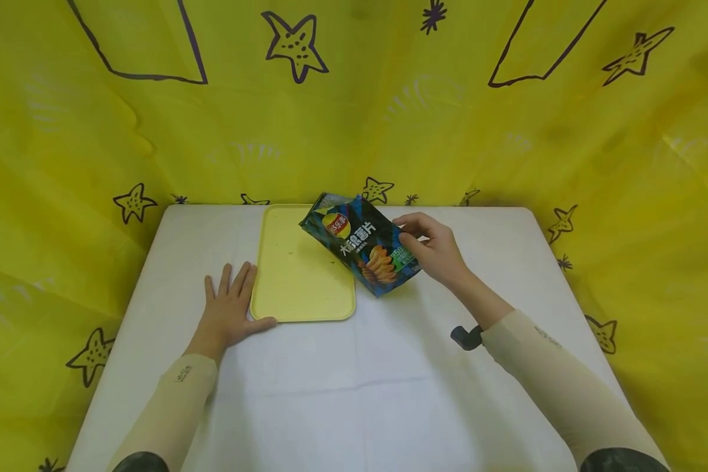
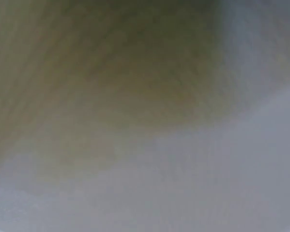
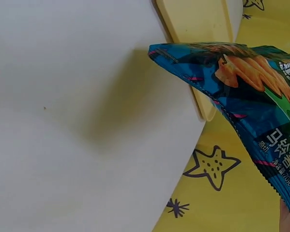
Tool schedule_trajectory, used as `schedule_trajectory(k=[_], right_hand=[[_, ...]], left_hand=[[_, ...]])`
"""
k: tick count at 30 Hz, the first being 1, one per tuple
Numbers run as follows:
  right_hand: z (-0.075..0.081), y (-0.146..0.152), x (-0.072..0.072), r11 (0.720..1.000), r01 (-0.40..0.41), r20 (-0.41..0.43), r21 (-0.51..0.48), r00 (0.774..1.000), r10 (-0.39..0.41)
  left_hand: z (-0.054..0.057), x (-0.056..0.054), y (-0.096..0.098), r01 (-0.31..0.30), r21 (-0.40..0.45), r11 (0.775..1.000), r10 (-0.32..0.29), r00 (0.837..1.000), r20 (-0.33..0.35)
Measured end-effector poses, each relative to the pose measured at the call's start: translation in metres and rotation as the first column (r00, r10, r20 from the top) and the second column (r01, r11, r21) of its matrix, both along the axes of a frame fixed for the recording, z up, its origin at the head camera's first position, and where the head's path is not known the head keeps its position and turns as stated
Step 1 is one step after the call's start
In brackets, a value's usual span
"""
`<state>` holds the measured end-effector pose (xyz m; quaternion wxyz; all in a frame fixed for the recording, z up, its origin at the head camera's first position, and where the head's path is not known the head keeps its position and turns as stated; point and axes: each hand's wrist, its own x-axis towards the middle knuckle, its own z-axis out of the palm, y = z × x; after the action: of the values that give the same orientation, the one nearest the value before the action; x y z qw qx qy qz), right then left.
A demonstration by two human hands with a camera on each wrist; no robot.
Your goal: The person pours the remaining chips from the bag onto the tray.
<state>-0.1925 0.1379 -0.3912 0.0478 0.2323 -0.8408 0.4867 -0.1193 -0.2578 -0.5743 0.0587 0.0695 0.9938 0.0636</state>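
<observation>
A dark blue bag of potato chips hangs tilted over the right part of a yellow tray. My right hand pinches the bag at its right end between thumb and fingers. In the right wrist view the chip bag is raised above the white table, casting a shadow there. At the tray's left side, my left hand lies with fingers spread, its thumb along the near left corner. The left wrist view is too blurred to show the hand's work.
The white table is backed and flanked by a yellow curtain with drawn stars. A dark camera piece juts out from the right wrist.
</observation>
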Motion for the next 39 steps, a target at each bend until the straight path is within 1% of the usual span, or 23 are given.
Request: schedule_trajectory(k=[2,6,9,11,16,22,29,31,35,39], right_hand=[[0.001,-0.003,-0.002,1.0,-0.002,0.002,0.014,1.0,0.002],[-0.011,-0.002,-0.014,0.999,0.0,0.016,0.046,1.0,-0.001],[-0.02,0.0,-0.022,0.998,-0.001,0.012,0.067,1.0,0.0],[-0.021,0.0,-0.024,0.997,-0.007,0.003,0.072,1.0,0.007],[-0.022,-0.001,-0.026,0.998,-0.021,-0.003,0.066,1.0,0.021],[-0.024,0.002,-0.022,0.996,-0.035,-0.001,0.081,0.999,0.035],[-0.026,0.002,-0.023,0.996,-0.018,-0.02,0.087,1.0,0.02],[-0.026,0.002,-0.024,0.995,-0.017,-0.016,0.093,1.0,0.019],[-0.024,0.0,-0.025,0.994,-0.028,-0.012,0.104,0.999,0.03],[-0.023,-0.004,-0.026,0.993,-0.043,-0.021,0.114,0.999,0.045]], left_hand=[[-0.002,0.0,-0.001,0.0,0.001,1.0,0.0,1.0,-0.006],[-0.004,0.0,-0.002,0.004,0.003,1.0,-0.004,1.0,-0.015],[-0.004,0.0,-0.002,0.007,0.004,1.0,-0.007,1.0,-0.018],[-0.003,-0.001,-0.002,0.009,0.003,1.0,-0.009,1.0,-0.023],[0.001,-0.002,-0.002,0.013,0.008,1.0,-0.012,1.0,-0.023],[0.004,-0.002,0.002,0.015,0.019,1.0,-0.016,1.0,0.018],[0.009,-0.003,0.011,-0.032,0.121,0.992,0.026,0.998,0.049],[0.009,-0.004,0.013,-0.036,0.122,0.992,0.029,0.998,0.055],[0.008,-0.004,0.015,-0.036,0.112,0.993,0.03,0.998,0.055],[0.003,-0.003,0.013,-0.047,0.105,0.993,0.045,0.999,0.027]])
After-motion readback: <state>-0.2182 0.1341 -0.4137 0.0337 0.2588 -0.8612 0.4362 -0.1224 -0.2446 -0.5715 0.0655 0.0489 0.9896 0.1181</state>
